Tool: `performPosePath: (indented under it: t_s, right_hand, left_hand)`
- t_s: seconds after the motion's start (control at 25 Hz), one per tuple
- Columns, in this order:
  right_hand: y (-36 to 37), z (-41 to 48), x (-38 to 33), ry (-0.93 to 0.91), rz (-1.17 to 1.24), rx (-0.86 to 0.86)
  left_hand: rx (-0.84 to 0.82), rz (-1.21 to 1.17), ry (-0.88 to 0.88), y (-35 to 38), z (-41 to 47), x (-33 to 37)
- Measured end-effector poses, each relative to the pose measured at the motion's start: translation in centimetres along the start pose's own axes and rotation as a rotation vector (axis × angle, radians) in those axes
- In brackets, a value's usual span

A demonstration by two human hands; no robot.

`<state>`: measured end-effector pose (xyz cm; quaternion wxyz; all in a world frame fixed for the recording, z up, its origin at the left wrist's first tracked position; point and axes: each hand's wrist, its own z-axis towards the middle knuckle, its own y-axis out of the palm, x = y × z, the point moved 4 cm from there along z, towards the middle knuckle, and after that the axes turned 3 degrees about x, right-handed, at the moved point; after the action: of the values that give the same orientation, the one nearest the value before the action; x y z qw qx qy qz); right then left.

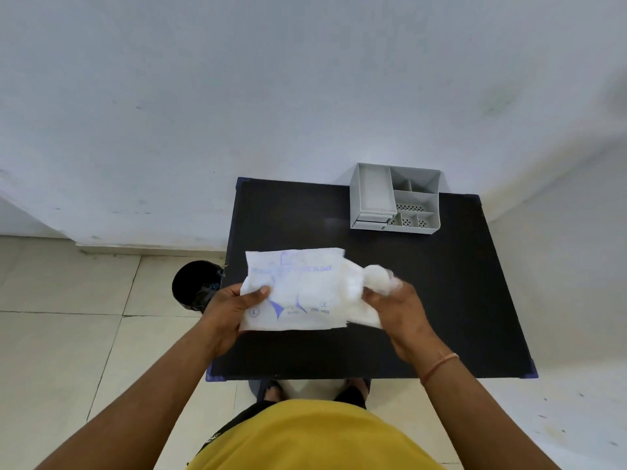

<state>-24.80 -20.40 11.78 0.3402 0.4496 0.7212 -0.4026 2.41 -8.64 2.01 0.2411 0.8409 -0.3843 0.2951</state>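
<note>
A white paper glove packet with blue print is held above the black table. My left hand grips its left edge, thumb on top. My right hand pinches the bunched white glove material that sticks out of the packet's right end. The material at my right fingertips is blurred.
A grey plastic organiser with several compartments stands at the table's far right, against the white wall. A black bin sits on the tiled floor left of the table. My feet show under the table's near edge.
</note>
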Motion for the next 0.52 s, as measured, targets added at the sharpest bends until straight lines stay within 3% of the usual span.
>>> performPosePath:
  t_s: [0.12,0.24,0.32,0.4,0.48,0.52]
  right_hand:
    - [-3.6,0.5,-1.0,-0.028,0.015,0.176]
    - [-6.6,0.8,-1.5,-0.057,-0.003,0.229]
    - [-7.7,0.8,-1.6,-0.057,0.036,0.199]
    - [-8.3,0.6,-1.7,-0.044,0.163,0.143]
    - [-8.8,0.6,-1.5,0.012,0.375,0.062]
    - [-8.9,0.6,-1.3,0.049,0.472,0.022]
  left_hand:
    - [0.125,-0.003,-0.052,-1.6,2.7,-1.9]
    - [0.173,0.201,-0.108,-1.8,5.6,-4.0]
    - [0.324,0.532,0.03,-1.2,6.3,-4.2]
    - [0.448,0.816,0.312,0.6,4.9,-2.9]
    - [0.312,0.833,0.44,3.8,2.4,-1.6]
    - [0.144,0.694,0.331,5.7,1.4,-1.2]
